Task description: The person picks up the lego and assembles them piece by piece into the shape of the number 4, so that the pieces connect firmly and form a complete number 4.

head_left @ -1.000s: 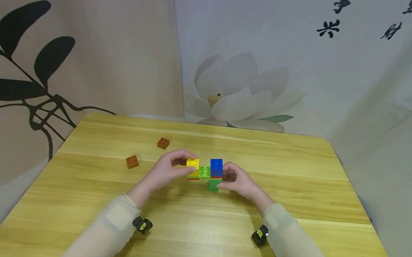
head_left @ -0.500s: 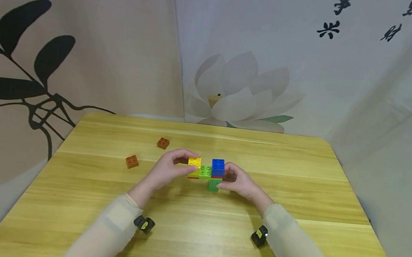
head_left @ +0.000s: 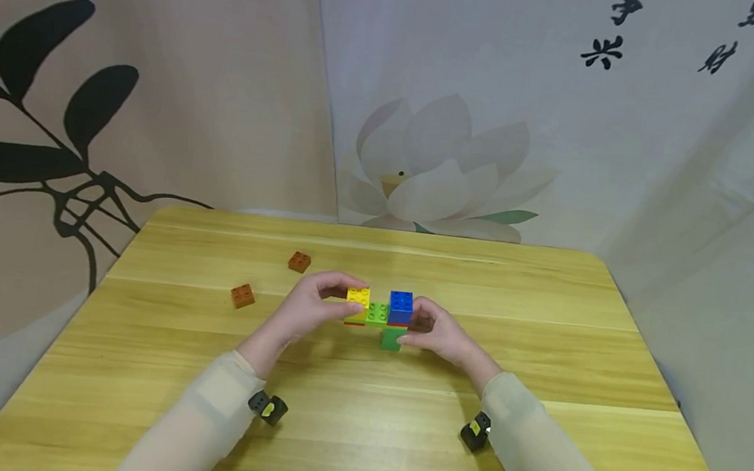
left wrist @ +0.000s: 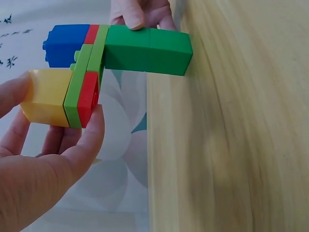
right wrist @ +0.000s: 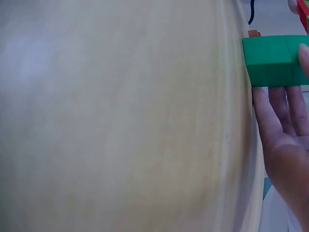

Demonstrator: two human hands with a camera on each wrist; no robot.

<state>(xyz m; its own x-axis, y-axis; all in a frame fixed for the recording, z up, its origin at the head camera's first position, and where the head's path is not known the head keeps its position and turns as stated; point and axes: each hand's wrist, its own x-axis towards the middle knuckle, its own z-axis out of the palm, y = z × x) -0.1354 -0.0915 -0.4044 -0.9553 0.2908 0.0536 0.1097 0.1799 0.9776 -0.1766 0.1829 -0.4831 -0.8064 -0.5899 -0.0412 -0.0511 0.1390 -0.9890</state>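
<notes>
Both hands hold one joined build of toy building blocks. My left hand (head_left: 311, 308) grips its left end: fingertips lie on the yellow block (left wrist: 47, 95), and one digit reaches the small red block (left wrist: 87, 99) beneath. Light-green blocks (head_left: 377, 314) bridge across to the right end. There a blue block (head_left: 400, 307) sits on top over a thin red layer. Below it stands a leg of two green blocks (left wrist: 147, 50), pinched by my right hand (head_left: 437, 333). In the right wrist view, the green leg (right wrist: 268, 60) lies between thumb and fingers.
Two loose orange-brown blocks, a nearer one (head_left: 242, 295) and a farther one (head_left: 299, 262), lie left of the hands on the wooden table (head_left: 360, 428). A printed cloth (head_left: 471, 87) hangs behind the table's back edge.
My left hand and the upper part of the build have shifted slightly to the right. The green leg and my right hand stay nearly where they were.
</notes>
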